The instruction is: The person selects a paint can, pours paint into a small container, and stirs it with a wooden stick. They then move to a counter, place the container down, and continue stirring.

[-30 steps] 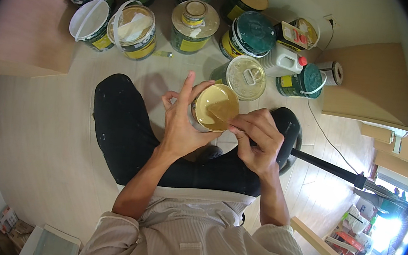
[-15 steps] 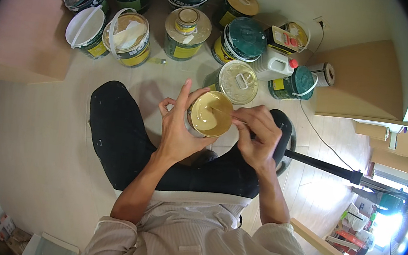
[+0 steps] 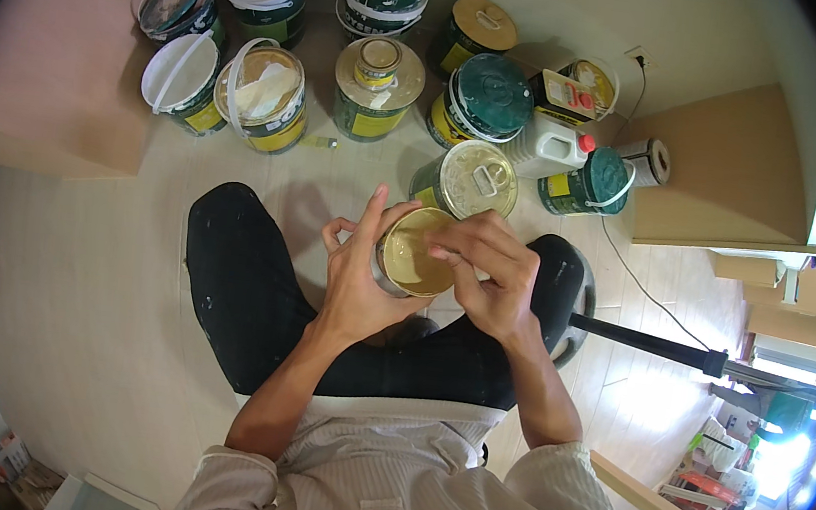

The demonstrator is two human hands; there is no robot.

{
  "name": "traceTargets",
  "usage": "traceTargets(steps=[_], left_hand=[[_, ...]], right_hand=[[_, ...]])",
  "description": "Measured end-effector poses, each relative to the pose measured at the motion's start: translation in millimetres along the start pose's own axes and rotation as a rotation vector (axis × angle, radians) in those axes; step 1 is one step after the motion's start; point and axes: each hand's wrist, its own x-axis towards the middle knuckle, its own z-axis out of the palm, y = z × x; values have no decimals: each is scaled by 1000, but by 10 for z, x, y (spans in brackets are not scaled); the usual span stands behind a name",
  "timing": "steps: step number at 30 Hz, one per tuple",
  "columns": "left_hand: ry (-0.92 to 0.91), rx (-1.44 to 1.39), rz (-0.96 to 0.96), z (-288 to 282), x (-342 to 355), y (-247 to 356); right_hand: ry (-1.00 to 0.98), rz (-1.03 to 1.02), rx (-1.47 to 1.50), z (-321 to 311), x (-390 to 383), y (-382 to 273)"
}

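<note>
A small round tin [image 3: 411, 267] sits tilted between my thumb and fingers, with pale yellow-cream paint showing inside it. My left hand [image 3: 355, 274] is wrapped round its left side and underneath, the index finger sticking up. My right hand [image 3: 496, 275] is pinched over the tin's mouth, fingertips just inside the right part of the rim. Whatever those fingers hold is mostly hidden behind them; it seems thin. Just beyond the tin stands a larger can [image 3: 478, 177] with a pale, paint-smeared lid and a handle on top.
Several paint buckets line the wall, among them a green-lidded one [image 3: 491, 98] and an open white-handled one [image 3: 263, 97]. A white jug [image 3: 551, 148] with a red cap stands right of them. A black stand pole [image 3: 640, 342] and a cable [image 3: 635, 293] cross the floor at right.
My right hand has moved left, from the tin's right rim to over its mouth. My left hand still holds the tin. The whole view has shifted slightly downward.
</note>
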Motion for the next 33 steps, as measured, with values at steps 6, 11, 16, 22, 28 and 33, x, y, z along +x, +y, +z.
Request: traceTargets(steps=[6,11,16,22,28,33], left_hand=[[4,2,-2,-13,7,-19],[36,49,10,18,-29,-84],[38,24,12,38,-39,-120],[32,-22,17,83,-43,-97],[18,21,1,67,-40,-60],[14,14,14,89,-40,-89]], right_hand=[[-34,-127,-197,-164,-31,71],[-56,-142,-247,-143,-261,-81],[76,-31,-125,100,-365,-247],[171,7,-9,245,-152,-108],[126,-4,-150,-97,-218,19],[45,-28,-42,-77,-361,-122]])
